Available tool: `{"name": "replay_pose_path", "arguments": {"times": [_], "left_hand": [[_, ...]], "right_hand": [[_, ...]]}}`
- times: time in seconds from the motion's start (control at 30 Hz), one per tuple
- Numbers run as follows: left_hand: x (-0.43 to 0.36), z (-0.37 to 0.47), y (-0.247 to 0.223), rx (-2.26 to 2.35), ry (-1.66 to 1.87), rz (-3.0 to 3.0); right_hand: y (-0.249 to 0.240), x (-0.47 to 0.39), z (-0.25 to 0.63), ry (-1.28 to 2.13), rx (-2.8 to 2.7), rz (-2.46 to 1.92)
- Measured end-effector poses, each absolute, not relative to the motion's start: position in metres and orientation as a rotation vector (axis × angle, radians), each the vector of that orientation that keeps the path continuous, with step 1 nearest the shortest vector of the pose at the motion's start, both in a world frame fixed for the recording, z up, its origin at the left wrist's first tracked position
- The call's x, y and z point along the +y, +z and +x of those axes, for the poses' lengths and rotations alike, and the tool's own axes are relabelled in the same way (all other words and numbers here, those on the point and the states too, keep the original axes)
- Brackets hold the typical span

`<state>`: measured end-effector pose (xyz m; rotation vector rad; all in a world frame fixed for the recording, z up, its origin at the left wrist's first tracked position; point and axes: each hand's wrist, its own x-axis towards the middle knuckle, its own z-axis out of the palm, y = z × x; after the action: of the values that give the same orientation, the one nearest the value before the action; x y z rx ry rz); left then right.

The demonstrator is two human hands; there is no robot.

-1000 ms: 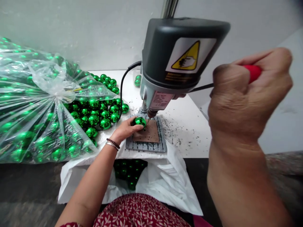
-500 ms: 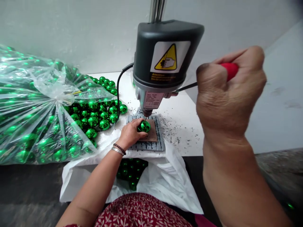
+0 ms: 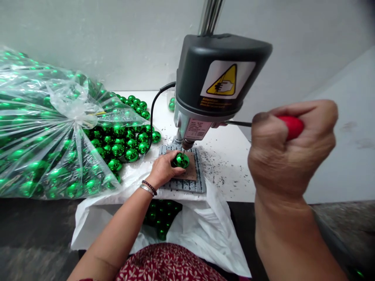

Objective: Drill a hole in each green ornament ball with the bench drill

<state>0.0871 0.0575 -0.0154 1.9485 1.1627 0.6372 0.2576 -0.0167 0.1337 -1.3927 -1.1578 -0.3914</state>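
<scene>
Thumb and fingers of my left hand [image 3: 165,168] grip a shiny green ball [image 3: 182,160] from its left side. The ball rests on a brown board [image 3: 191,171] laid over the grey slotted base [image 3: 200,183]. Right above it is the bit of the drill press [image 3: 213,78], its tip at the ball's top. My right hand [image 3: 290,144] is closed around the red knob [image 3: 293,127] of the press lever, at the right and close to the camera.
A clear plastic bag of green balls [image 3: 43,140] fills the left, with loose green balls [image 3: 131,155] beside it. Dark shavings lie on the white table [image 3: 231,156]. A white bag [image 3: 202,230] with green balls hangs at the front edge. A black cable [image 3: 152,113] curves left of the press.
My right hand has moved down with the red knob, and the lever is lower. The view has shifted a little, so the press appears farther right. My left hand still holds the ball.
</scene>
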Motion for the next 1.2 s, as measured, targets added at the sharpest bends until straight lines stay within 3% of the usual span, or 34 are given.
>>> {"name": "replay_pose_path", "arguments": {"times": [0.9,1.1,1.2], "left_hand": [[0.058,0.085,-0.020,1.151,0.675,1.897],[0.054,0.088,-0.017,1.154,0.695,1.915],[0.044,0.085,-0.015,1.095,0.755,1.916]], "right_hand": [[0.053,-0.027,0.244,-0.480,-1.102,-1.212],[0.110,-0.011,0.253,-0.447,-1.074,-1.243],[0.150,0.000,0.258,-0.214,-1.093,-1.441]]}}
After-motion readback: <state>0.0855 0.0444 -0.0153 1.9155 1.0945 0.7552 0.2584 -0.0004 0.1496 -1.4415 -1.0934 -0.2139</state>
